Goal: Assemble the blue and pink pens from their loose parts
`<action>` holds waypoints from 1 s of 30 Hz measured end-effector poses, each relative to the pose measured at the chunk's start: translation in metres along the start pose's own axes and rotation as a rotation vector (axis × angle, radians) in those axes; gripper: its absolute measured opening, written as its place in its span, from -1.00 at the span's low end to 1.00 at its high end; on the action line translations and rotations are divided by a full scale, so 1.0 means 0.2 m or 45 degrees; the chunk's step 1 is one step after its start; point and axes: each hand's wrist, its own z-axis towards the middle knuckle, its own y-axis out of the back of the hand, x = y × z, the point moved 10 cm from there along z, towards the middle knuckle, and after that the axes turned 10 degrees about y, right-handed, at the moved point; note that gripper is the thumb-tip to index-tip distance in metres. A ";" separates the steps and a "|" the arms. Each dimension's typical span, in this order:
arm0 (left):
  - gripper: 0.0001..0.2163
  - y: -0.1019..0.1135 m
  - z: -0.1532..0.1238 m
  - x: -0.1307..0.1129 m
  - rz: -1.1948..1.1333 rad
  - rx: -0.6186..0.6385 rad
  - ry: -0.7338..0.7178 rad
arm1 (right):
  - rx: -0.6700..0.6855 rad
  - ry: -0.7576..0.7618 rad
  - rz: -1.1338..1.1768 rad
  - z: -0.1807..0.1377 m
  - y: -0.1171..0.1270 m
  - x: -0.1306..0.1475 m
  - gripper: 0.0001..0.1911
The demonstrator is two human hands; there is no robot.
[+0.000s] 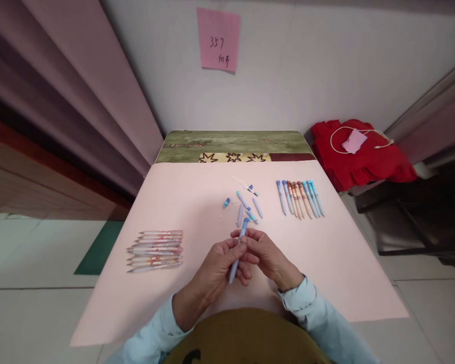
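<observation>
A light blue pen [234, 268] with a darker blue top is held between my two hands, tilted with its top away from me. My left hand [220, 260] is closed around its lower and middle part. Fingers of my right hand [263, 250] pinch the pen a little higher up. Just beyond my hands lie loose pen parts: a lilac barrel [258, 207], another barrel [239, 216], a blue piece [252, 216], a long blue part [243, 199], a small blue clip-like piece [226, 202] and thin white refills [241, 184].
Several whole pens [299, 199] with blue and brown tops stand in a row at the right. A stack of pale pens [155, 250] lies at the left. Pink paper [318, 283] covers the table [235, 139]. A red cloth [364, 162] with a white cord sits beyond the right edge.
</observation>
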 end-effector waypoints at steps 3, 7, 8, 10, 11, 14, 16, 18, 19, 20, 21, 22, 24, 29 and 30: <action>-0.68 0.01 0.00 0.00 -0.008 0.002 -0.004 | 0.160 -0.001 0.023 -0.02 -0.07 0.01 -0.47; -0.71 0.03 0.00 0.00 -0.026 0.010 -0.011 | 0.074 0.082 0.000 -0.01 -0.03 0.04 -0.54; -0.71 0.02 0.00 0.00 -0.029 0.020 -0.001 | 0.019 0.086 -0.001 -0.01 -0.01 0.04 -0.55; -0.71 0.02 0.00 0.02 -0.035 0.040 0.024 | -0.011 0.045 0.033 0.00 0.01 0.00 -0.54; -0.72 0.01 0.00 0.03 -0.038 0.046 0.035 | 0.008 0.018 0.057 -0.01 0.00 -0.02 -0.54; -0.72 0.01 0.00 0.05 -0.050 0.074 0.063 | 0.064 -0.009 0.093 -0.01 -0.02 -0.06 -0.55; -0.72 0.00 0.01 0.06 -0.056 0.096 0.076 | 0.069 -0.016 0.092 -0.01 -0.02 -0.08 -0.56; -0.72 0.00 0.01 0.07 -0.070 0.099 0.079 | 0.069 -0.018 0.091 -0.02 -0.03 -0.09 -0.55; -0.72 0.01 0.01 0.07 -0.079 0.098 0.078 | 0.073 -0.006 0.097 -0.02 -0.03 -0.09 -0.54; -0.72 0.01 0.01 0.07 -0.088 0.098 0.076 | 0.084 0.013 0.109 -0.02 -0.04 -0.08 -0.53; -0.72 0.01 0.01 0.07 -0.098 0.098 0.075 | 0.108 0.029 0.126 -0.03 -0.05 -0.07 -0.51; -0.72 0.01 0.01 0.07 -0.104 0.100 0.077 | 0.147 0.039 0.147 -0.03 -0.06 -0.07 -0.50; -0.71 0.01 0.00 0.07 -0.104 0.100 0.080 | 0.251 0.028 0.197 -0.05 -0.10 -0.08 -0.48; -0.65 0.01 0.00 0.09 -0.067 0.101 0.104 | 0.256 0.021 0.210 -0.06 -0.07 -0.09 -0.58; -0.64 0.00 0.00 0.09 -0.056 0.114 0.106 | 0.202 0.036 0.185 -0.05 -0.05 -0.08 -0.61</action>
